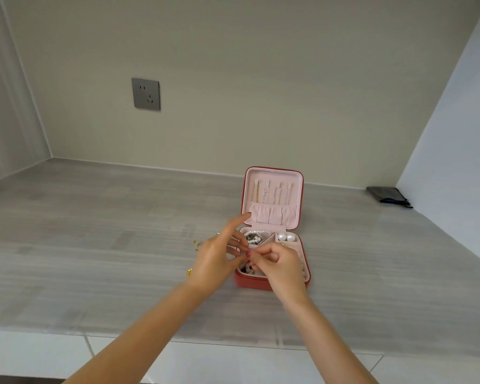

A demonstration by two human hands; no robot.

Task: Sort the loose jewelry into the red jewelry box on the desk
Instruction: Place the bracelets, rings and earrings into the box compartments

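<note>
Small square red jewelry box (272, 282) with pale pink lining sits open on the grey wood-grain surface (94, 245), lid upright. Both hands meet over its front-left compartment. Left hand (215, 261) has its index finger extended, other fingers curled. Right hand (281, 263) has fingers curled tight; pinched item too small to tell. Loose gold pieces (189, 272) lie just left of the box.

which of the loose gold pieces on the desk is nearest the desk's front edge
The gold piece lying just left of the left hand's wrist. The other gold piece lies farther back on the desk, toward the wall, beyond the hand.
</note>
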